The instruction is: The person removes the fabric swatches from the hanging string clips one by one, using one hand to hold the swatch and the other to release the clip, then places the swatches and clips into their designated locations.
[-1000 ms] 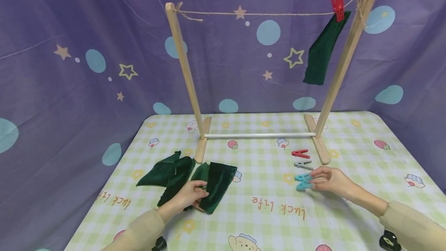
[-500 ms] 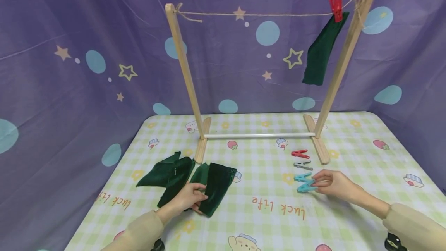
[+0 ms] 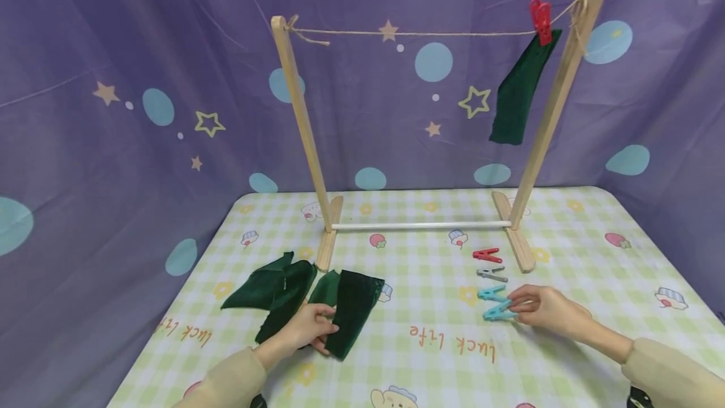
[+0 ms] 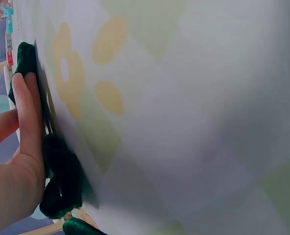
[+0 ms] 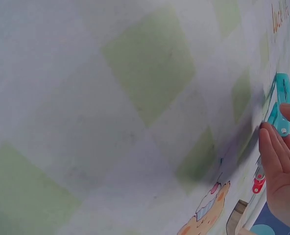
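Observation:
My left hand (image 3: 308,327) pinches the left edge of a dark green velvety cloth strip (image 3: 357,310) at the table's left front. A heap of other green cloth pieces (image 3: 277,285) lies beside it, partly behind that hand. At the right, my right hand (image 3: 546,308) pinches the end of a light blue clothespin (image 3: 497,312) between thumb and fingers, low at the tabletop. A second blue clothespin (image 3: 490,293) lies just behind it. Further back are a grey clothespin (image 3: 491,274) and a red clothespin (image 3: 487,255). The right wrist view shows the held blue clothespin (image 5: 283,93) at my fingertips.
A wooden rack (image 3: 303,124) stands at the back with a twine line (image 3: 425,34) between its posts. From the line's right end hangs a green cloth (image 3: 518,96) under a red clothespin (image 3: 542,22). A white bar (image 3: 419,226) joins the feet.
My right hand has drawn the nearer blue clothespin slightly toward me, so it stands apart from the other. The cloth strip at my left hand has shifted slightly nearer. The head view has tilted up slightly.

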